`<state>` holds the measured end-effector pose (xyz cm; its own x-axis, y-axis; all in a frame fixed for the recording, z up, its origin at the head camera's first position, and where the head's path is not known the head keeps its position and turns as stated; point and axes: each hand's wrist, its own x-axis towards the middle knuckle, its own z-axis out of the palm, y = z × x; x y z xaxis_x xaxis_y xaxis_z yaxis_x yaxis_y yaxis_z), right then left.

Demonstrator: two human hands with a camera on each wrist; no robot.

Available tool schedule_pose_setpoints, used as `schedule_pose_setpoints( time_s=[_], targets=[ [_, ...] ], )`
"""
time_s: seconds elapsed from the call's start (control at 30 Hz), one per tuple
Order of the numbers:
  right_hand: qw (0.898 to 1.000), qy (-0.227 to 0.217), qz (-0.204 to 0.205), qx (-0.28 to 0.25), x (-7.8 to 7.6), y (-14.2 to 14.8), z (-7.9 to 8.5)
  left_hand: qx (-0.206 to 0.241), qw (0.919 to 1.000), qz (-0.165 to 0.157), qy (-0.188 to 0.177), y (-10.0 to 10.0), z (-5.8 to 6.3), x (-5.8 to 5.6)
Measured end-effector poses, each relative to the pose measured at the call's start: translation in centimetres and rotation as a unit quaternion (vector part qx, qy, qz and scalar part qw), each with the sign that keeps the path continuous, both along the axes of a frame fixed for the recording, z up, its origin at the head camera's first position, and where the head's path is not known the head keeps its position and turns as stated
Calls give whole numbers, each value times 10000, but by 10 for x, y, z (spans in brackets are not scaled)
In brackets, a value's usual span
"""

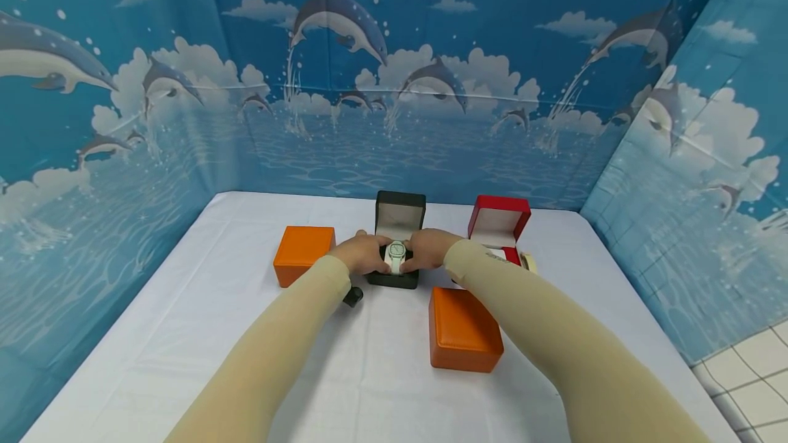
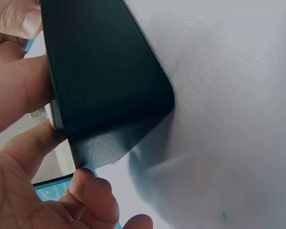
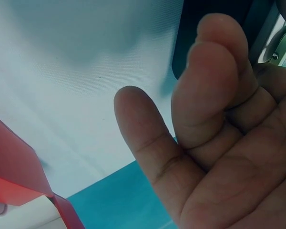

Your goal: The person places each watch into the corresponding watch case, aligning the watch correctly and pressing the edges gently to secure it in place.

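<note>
A wristwatch (image 1: 397, 250) with a pale strap sits in the lower half of a dark watch box (image 1: 400, 282), whose lid stands raised behind it. From the left, my left hand (image 1: 362, 253) holds the watch's side with thumb and fingers. My right hand (image 1: 429, 249) holds it from the opposite side. In the left wrist view, fingers reach over the dark box's wall (image 2: 105, 71), and the other fingers curl outside it. The right wrist view has my right hand's curled fingers (image 3: 209, 90) beside the box; its grip on the watch is mostly hidden there.
An orange box (image 1: 308, 245) stands left of the dark one, another orange box (image 1: 466, 327) nearer on the right. An open red box (image 1: 501, 205) stands at the back right, with a pale band-like thing (image 1: 528, 262) beside it. A small black object (image 1: 353, 296) lies by the left forearm.
</note>
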<state>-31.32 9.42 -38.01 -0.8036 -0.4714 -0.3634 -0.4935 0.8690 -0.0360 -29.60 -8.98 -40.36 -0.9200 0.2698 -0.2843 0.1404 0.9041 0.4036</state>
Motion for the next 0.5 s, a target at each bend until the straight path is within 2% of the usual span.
schedule_pose_setpoints(
  time_s=[0.5],
  targets=[
    [10000, 15, 0, 14, 2, -1, 2, -7, 10000, 12, 11, 0, -2, -1]
  ],
)
